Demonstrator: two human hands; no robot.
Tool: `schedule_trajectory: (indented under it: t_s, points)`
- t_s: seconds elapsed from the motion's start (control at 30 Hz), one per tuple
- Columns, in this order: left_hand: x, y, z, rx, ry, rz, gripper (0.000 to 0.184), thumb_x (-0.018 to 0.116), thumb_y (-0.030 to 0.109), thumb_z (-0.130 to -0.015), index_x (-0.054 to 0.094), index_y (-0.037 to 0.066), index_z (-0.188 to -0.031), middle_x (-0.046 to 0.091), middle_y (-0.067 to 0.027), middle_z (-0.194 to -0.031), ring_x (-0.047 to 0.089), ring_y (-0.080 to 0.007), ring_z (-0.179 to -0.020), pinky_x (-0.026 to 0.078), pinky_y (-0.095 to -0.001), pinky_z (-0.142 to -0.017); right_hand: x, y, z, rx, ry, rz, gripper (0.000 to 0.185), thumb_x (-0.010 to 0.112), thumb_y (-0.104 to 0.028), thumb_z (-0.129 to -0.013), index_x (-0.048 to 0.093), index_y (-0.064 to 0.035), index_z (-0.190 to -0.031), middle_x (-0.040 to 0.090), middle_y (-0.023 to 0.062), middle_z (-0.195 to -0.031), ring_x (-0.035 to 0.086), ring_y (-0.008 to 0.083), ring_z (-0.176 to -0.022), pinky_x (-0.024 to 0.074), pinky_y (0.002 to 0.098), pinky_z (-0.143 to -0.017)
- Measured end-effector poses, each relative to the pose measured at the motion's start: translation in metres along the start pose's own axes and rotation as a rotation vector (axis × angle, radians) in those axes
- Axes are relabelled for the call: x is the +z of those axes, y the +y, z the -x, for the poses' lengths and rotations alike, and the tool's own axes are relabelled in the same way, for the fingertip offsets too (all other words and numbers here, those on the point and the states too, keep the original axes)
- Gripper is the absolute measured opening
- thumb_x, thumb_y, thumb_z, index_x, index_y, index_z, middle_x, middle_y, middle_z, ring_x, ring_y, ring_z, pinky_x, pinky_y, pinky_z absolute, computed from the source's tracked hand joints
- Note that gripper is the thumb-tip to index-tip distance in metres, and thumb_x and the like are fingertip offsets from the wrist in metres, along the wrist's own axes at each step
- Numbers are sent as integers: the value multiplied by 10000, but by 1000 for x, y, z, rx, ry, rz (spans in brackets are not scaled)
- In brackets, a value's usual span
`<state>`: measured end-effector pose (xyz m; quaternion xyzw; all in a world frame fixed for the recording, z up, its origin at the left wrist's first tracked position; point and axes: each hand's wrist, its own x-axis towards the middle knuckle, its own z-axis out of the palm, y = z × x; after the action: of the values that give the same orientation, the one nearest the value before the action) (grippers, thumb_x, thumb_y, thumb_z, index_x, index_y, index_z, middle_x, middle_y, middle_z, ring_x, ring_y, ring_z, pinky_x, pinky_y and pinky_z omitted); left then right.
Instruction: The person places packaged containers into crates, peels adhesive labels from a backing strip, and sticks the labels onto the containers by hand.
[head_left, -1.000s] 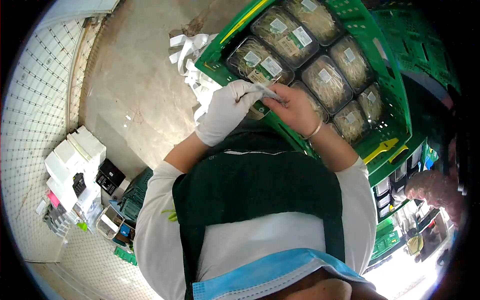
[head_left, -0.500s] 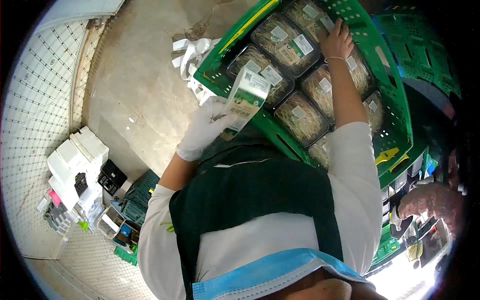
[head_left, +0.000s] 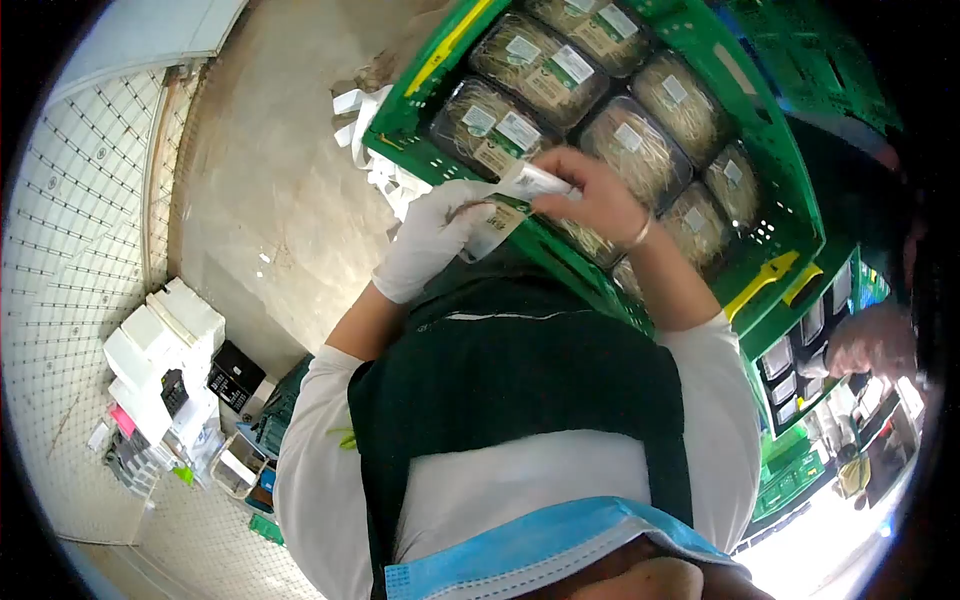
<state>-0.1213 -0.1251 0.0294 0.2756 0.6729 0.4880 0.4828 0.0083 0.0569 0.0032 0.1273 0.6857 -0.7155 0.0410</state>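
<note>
My left hand [head_left: 430, 240], in a white glove, is closed around a roll of printed labels [head_left: 497, 228] with green and beige parts. My bare right hand [head_left: 595, 200] pinches the white end of the label strip [head_left: 540, 182] beside it. Both hands are over the near edge of a green crate [head_left: 395, 130]. Inside the crate lie several dark trays of pale sprouts under clear film, such as one sprout tray [head_left: 540, 75] with labels on it. Trays on the left bear extra printed labels; a middle sprout tray [head_left: 640, 145] shows one small white sticker.
White label backing strips [head_left: 365, 130] hang by the crate's left corner. White foam boxes [head_left: 165, 335] and a black crate [head_left: 235, 375] stand at lower left. Another person's hand [head_left: 865, 345] works near black trays [head_left: 785, 385] at the right.
My right hand has left the trays at the far side and come back to the label roll in my left hand. The upper tray now carries a beige-green label. The view has shifted slightly.
</note>
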Motion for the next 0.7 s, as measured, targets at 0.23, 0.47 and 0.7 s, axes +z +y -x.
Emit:
schedule_trajectory:
  t_s: [0.23,0.47,0.7]
  points:
    - [54,20,3,16,62,-45,163,626,133,-730,556,-13,-741,572,-103,-710,545,-179,-662,423,-261,-611,30,-14,63,-107,454,452,157,627,-149,-712,570,-54,-822,571,126,-728,569,285,-659,459,328,-593]
    - [28,-19,29,-66,-47,-61,223,644,210,-717,560,4,-725,548,-24,-683,483,-82,-626,398,-232,-565,-66,67,106,295,482,862,305,583,-228,-744,507,-42,-973,589,177,-850,587,308,-774,470,377,-658]
    - [46,-13,51,-212,71,46,210,608,191,-764,580,-4,-837,550,3,-684,486,-61,-618,389,-201,-564,-11,140,103,521,329,1296,502,570,-351,-751,409,-27,-1097,539,179,-917,561,328,-821,488,382,-659]
